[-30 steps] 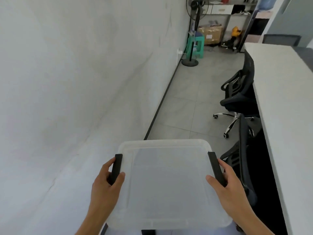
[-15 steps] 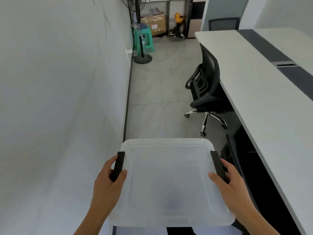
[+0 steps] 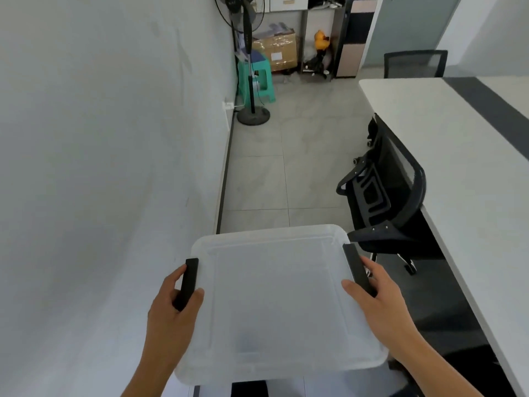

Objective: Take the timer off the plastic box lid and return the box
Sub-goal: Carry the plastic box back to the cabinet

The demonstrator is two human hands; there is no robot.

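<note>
I hold a translucent plastic box with its lid on, low in the middle of the view, above the floor. My left hand grips the black latch on its left side. My right hand grips the black latch on its right side. The lid's top is bare; no timer is in view.
A white wall runs along the left. A long white desk stands on the right with a black office chair tucked beside it. Grey tiled floor leads to a standing fan, a green stool and shelves with a cardboard box.
The view has swung so the desk and chair sit further right and the far shelves come into sight. Both hands keep the same grip on the box.
</note>
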